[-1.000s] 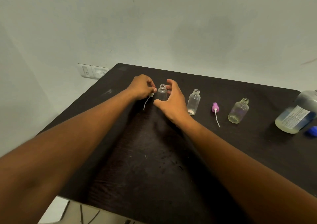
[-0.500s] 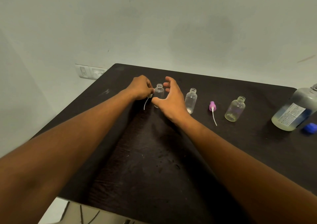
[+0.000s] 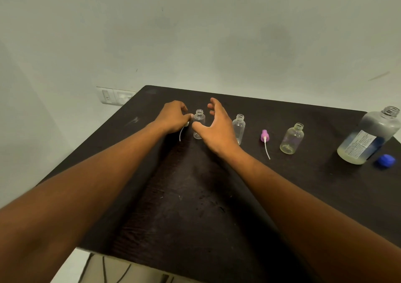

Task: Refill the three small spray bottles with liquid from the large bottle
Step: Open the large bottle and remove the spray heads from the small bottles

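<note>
The right hand has let go of the left small bottle, grip wide; the left hand apparently pinches its white sprayer, parking it aside.

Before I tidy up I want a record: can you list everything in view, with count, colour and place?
small bottles: 3, clear, uncapped, standing in a row mid-table
spray head: 1, purple with white tube, lying between the middle and right small bottles
white spray head: 1, tube showing under the left hand
large bottle: 1, clear, labelled, pale liquid low inside, open, right edge
cap: 1, blue, beside the large bottle
table: 1, dark
wall socket: 1, white, left wall
left hand: pinching the white spray head
right hand: open, beside the left small bottle
</note>
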Tool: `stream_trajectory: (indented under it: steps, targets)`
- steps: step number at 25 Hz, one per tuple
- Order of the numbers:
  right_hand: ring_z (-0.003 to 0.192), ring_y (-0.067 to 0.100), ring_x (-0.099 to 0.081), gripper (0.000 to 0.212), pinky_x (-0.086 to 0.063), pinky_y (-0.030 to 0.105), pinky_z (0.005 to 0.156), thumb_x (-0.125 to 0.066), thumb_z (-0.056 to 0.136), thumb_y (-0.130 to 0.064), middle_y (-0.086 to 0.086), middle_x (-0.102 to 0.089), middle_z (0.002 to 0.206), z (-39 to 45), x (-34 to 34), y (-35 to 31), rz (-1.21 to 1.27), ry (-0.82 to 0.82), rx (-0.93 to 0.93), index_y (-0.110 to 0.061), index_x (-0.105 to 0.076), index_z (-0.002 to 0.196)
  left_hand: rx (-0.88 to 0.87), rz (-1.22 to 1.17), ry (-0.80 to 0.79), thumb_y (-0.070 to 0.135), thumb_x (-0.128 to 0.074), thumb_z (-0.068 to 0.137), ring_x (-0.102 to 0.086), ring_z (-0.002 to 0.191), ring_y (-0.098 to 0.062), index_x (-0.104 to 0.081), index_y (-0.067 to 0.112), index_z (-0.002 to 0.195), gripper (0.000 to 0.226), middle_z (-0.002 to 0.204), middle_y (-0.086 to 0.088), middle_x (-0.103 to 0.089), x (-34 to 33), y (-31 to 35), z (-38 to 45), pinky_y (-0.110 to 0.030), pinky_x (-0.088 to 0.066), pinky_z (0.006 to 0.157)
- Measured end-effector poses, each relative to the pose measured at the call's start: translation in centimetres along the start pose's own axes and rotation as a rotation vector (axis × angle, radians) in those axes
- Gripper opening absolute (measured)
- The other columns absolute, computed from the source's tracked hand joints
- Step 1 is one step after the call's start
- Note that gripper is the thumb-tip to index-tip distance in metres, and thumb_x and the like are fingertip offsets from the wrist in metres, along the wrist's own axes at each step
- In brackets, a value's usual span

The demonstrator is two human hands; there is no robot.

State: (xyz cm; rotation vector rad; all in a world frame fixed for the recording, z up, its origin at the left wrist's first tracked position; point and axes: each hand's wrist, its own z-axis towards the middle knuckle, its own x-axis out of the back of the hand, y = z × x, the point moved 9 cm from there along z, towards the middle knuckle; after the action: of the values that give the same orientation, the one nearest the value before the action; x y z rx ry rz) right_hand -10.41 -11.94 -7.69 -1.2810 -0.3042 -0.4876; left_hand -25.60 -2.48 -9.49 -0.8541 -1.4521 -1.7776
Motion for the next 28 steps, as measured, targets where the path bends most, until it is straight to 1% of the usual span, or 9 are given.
stream_trajectory:
  steps: [3, 6, 9, 14, 19, 22, 23, 26, 28]
  targets:
    - [0.150, 0.018, -0.033, 0.090, -0.032, 0.033, 0.120, -0.072, 0.088, -0.032, 0.002, -0.032, 0.164, -0.8, 0.6, -1.3, -0.070, -0.025, 0.041, -0.017, -0.022, 0.162, -0.012, 0.012, -0.006, 0.038, -0.068, 0.095, -0.061, 0.121, -0.029, -0.058, 0.008, 0.138, 0.054, 0.135, -0.014, -0.063, 0.4, 0.0, -0.8, -0.039, -0.049, 0.102]
    - [0.155, 0.018, -0.020, 0.091, -0.022, 0.029, 0.120, -0.068, 0.092, -0.035, 0.003, -0.019, 0.170, -1.6, 1.0, -2.0, -0.150, -0.054, 0.068, -0.016, -0.015, 0.163, -0.018, 0.018, -0.030, 0.035, -0.066, 0.097, -0.058, 0.126, -0.031, -0.052, 0.007, 0.143, 0.056, 0.140, -0.015, -0.059, 0.5, 0.2, -1.6, -0.039, -0.046, 0.104]
    - [0.157, 0.019, -0.016, 0.092, -0.021, 0.035, 0.124, -0.067, 0.092, -0.038, 0.004, -0.016, 0.170, -2.4, 1.6, -2.6, -0.206, -0.051, 0.109, -0.017, -0.013, 0.164, -0.008, 0.005, -0.062, 0.030, -0.065, 0.099, -0.058, 0.127, -0.030, -0.051, 0.008, 0.144, 0.053, 0.142, -0.015, -0.058, 0.1, 0.1, -2.3, -0.039, -0.047, 0.105]
    - [0.157, 0.019, -0.017, 0.094, -0.026, 0.043, 0.125, -0.065, 0.091, -0.042, 0.001, -0.014, 0.171, -2.8, 2.9, -2.6, -0.232, -0.050, 0.124, -0.020, -0.011, 0.164, 0.003, 0.002, -0.069, 0.026, -0.065, 0.099, -0.060, 0.123, -0.029, -0.053, 0.008, 0.142, 0.048, 0.139, -0.014, -0.060, -0.3, 0.1, -2.4, -0.039, -0.048, 0.103]
    - [0.155, 0.018, -0.021, 0.093, -0.029, 0.044, 0.123, -0.065, 0.090, -0.042, -0.001, -0.017, 0.169, -3.3, 4.0, -2.8, -0.242, -0.028, 0.147, -0.020, -0.012, 0.163, 0.012, 0.008, -0.077, 0.026, -0.066, 0.098, -0.060, 0.121, -0.029, -0.054, 0.008, 0.141, 0.048, 0.137, -0.014, -0.061, -0.5, 0.0, -2.3, -0.040, -0.049, 0.103]
    - [0.149, 0.021, -0.032, 0.093, -0.035, 0.048, 0.119, -0.065, 0.090, -0.042, -0.003, -0.018, 0.168, -3.9, 4.7, -3.1, -0.237, -0.020, 0.182, -0.023, -0.011, 0.163, 0.013, 0.016, -0.071, 0.026, -0.066, 0.098, -0.059, 0.123, -0.030, -0.053, 0.007, 0.141, 0.049, 0.138, -0.015, -0.060, -0.4, -0.1, -2.2, -0.040, -0.049, 0.104]
    - [0.149, 0.021, -0.033, 0.092, -0.034, 0.046, 0.120, -0.065, 0.091, -0.041, -0.003, -0.018, 0.168, -4.2, 5.0, -3.2, -0.234, -0.015, 0.201, -0.023, -0.011, 0.163, 0.010, 0.017, -0.065, 0.027, -0.066, 0.098, -0.059, 0.124, -0.030, -0.052, 0.006, 0.142, 0.050, 0.139, -0.016, -0.060, -0.2, -0.1, -2.3, -0.041, -0.048, 0.104]
    - [0.155, 0.015, -0.020, 0.087, -0.022, 0.028, 0.121, -0.064, 0.094, -0.038, -0.001, -0.020, 0.169, -5.2, 7.2, -3.5, -0.269, 0.024, 0.265, -0.022, -0.014, 0.163, -0.024, 0.015, -0.034, 0.031, -0.062, 0.100, -0.054, 0.131, -0.033, -0.046, 0.006, 0.148, 0.056, 0.146, -0.018, -0.053, 0.7, 0.6, -3.1, -0.044, -0.045, 0.109]
    - [0.156, 0.016, -0.016, 0.085, -0.021, 0.031, 0.124, -0.062, 0.096, -0.041, 0.001, -0.021, 0.169, -5.8, 9.6, -3.4, -0.355, 0.081, 0.304, -0.020, -0.015, 0.163, -0.067, -0.005, 0.047, 0.034, -0.056, 0.103, -0.048, 0.138, -0.034, -0.041, 0.008, 0.151, 0.056, 0.152, -0.017, -0.047, 2.5, 1.9, -4.0, -0.047, -0.040, 0.114]
